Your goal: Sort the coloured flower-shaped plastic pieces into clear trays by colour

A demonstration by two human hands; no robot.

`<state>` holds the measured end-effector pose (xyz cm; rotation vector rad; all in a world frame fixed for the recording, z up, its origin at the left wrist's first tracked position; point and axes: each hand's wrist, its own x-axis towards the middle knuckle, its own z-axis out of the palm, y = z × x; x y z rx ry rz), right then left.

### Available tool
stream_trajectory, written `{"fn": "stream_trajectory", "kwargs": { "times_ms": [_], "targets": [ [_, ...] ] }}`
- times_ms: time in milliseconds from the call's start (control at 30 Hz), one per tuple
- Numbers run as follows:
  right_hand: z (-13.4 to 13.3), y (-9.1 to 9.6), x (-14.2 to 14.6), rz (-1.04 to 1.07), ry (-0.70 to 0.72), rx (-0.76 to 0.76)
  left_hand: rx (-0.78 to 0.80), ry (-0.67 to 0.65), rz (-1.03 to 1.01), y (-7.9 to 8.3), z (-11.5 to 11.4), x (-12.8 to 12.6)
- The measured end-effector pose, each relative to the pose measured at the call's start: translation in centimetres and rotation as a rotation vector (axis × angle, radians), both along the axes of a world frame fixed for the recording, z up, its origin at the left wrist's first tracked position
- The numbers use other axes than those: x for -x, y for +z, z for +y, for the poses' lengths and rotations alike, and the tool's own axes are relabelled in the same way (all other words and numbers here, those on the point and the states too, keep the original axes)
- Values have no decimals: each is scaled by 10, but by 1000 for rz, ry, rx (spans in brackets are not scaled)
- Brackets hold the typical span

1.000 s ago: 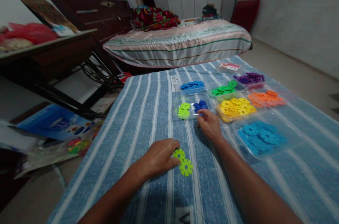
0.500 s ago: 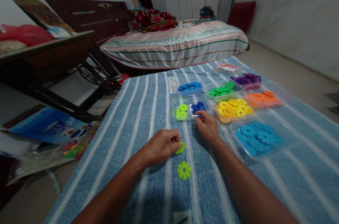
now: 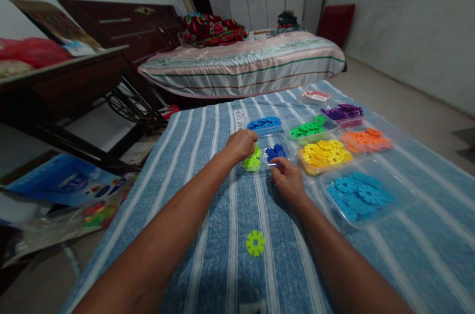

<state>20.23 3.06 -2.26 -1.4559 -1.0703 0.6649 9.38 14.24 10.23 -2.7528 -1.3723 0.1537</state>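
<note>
The left hand, grip hidden, has reached the clear box the right hand pinches, leaving one lime disc toward the table's near edge.

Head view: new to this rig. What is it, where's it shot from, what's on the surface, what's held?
No machine here: a person's bare left hand and right hand, seen by one head-worn camera looking forward and down. On the blue-and-white striped cloth lie a lime-green, round, notched plastic disc and transparent containers of blue discs, green discs, purple discs, yellow discs, orange discs and turquoise discs. Both hands are at another transparent plastic box, left hand at its left side, right at its near rim. Whether either grip holds a disc, I can't tell.
</note>
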Motion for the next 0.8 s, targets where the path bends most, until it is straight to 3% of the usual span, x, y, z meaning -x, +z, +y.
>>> {"fn": "stream_trajectory", "kwargs": {
  "times_ms": [167,333,433,500,633,800],
  "targets": [
    [0,1,0,7,18,16,-90,23,-76,12,-19,10],
    [-1,3,0,-8,9,7,198,-102,-135,21,-70,41],
    [-1,4,0,-14,2,3,449,-134,-40,14,-106,61],
    [-1,4,0,-10,3,-3,536,-143,36,6,-126,71],
    [-1,1,-1,-1,15,-5,583,-127,98,-13,-155,79],
    [-2,1,-1,-5,5,-2,594,-64,78,-23,-163,77]
  ]
}}
